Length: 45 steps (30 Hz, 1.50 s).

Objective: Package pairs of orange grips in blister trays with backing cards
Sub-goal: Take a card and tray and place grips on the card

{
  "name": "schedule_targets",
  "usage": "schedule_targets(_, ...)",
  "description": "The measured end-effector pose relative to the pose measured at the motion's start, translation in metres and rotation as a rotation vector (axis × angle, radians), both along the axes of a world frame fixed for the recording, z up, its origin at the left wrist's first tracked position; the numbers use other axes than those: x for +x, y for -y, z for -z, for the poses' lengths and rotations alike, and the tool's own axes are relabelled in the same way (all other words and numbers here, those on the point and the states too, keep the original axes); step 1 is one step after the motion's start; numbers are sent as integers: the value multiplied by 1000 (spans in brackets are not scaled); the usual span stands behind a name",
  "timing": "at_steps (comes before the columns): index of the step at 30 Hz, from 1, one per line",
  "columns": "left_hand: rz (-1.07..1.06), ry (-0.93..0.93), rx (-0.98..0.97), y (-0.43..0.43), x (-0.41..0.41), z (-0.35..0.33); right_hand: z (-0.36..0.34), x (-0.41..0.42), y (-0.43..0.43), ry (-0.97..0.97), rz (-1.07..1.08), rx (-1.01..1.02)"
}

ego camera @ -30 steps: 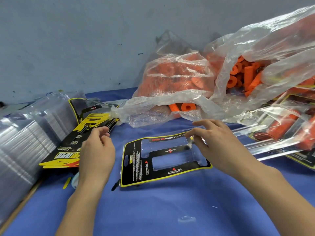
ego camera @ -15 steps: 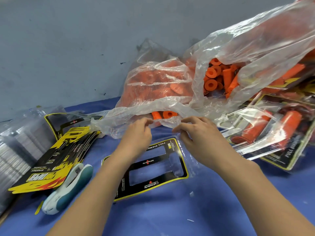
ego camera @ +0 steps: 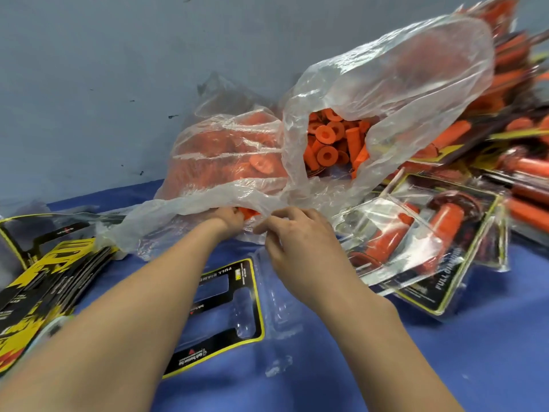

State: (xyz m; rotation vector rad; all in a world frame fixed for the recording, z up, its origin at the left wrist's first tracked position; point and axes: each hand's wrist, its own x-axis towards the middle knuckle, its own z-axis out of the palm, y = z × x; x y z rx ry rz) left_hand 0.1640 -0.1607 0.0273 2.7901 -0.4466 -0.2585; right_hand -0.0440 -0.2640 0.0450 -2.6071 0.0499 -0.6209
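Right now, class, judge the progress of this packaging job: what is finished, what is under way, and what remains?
Done: sealed packs with orange grips are piled at right. Under way: an open tray with its backing card lies empty on the blue cloth, while the left hand reaches under the plastic bag at a grip; the right hand pinches the bag's edge. Left: many loose grips remain, plus a stack of cards.

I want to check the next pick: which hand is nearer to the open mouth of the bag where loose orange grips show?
Right. The right hand is below the bag mouth, slightly left of it. The left hand is farther left, under the other bag's plastic film, touching an orange grip.
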Motion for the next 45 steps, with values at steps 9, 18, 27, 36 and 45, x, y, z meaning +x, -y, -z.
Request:
schedule_targets(9,-324,285,-238,-39,4,-24,-5,-5,-4,16,-50,60)
schedule_targets(18,-459,443,-883,-114,-72,-47,-7,-8,-30,25,-95,74)
schedule_targets(27,-260,393,-1319,-130,-175,-61,-12,-15,-79,176,-450,753)
schedule_targets(36,-166,178,-1477,-156,-179,-40,-30,-24,-85,-109,-543,1577)
schedule_targets(45,-226,191,-1318,-159,-173,-39,-30,-24,-87,-50,-673,1538)
